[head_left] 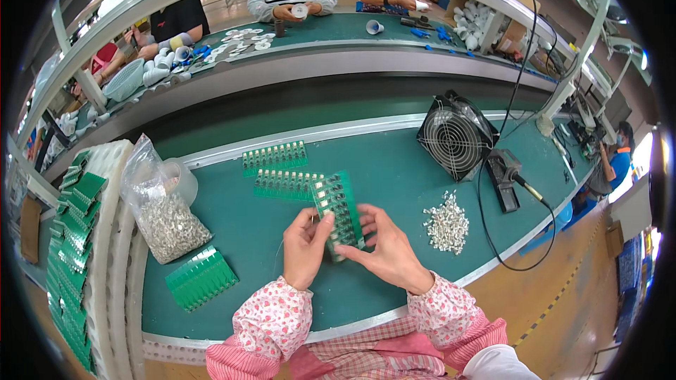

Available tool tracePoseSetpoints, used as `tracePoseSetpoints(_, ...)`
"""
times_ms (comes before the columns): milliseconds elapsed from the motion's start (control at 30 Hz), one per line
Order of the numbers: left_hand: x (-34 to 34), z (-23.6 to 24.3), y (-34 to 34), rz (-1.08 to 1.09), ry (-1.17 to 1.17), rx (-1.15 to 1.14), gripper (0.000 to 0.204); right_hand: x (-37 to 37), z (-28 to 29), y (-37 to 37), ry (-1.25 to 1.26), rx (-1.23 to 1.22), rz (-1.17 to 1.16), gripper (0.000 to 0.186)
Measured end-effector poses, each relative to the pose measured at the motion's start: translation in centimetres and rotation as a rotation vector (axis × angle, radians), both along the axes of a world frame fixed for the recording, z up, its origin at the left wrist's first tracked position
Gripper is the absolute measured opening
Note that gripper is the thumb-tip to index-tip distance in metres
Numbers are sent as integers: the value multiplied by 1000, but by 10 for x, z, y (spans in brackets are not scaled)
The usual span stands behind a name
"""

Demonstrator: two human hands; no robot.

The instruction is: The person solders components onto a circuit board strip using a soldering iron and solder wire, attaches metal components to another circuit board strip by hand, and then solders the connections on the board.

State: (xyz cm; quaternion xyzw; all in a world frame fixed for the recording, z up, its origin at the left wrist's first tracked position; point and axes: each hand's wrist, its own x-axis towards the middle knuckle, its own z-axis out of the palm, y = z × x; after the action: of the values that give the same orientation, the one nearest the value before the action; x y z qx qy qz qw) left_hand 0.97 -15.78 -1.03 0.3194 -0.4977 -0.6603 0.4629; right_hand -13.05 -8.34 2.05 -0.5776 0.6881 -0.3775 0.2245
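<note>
A green circuit board panel, with rows of black and white parts on it, is held tilted above the green mat. My left hand pinches its left edge, thumb on the face. On the other side my right hand grips the lower right part, its thumb near the bottom corner. Just beyond lie two more populated panels, one partly behind the held panel and one farther back. A stack of bare green panels rests to the left of my left forearm.
A clear bag of small white parts leans by a white cup. A heap of similar parts lies right, near a black fan and a soldering iron in its stand. Foam racks hold panels at left. Co-workers sit across.
</note>
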Motion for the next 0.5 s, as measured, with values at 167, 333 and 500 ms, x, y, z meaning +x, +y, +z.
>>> tracePoseSetpoints(167, 21, 1, -9, -334, -101, 31, 15, -22, -1, 4, -390, -45, -22, 49)
tracePoseSetpoints(333, 25, -4, -9, -563, 166, 291, 31, -30, -5, 16, -852, 81, 45, 30)
tracePoseSetpoints(500, 13, -14, 3, -513, 570, 299, 38, -9, -16, 31, -1272, -121, -215, 19)
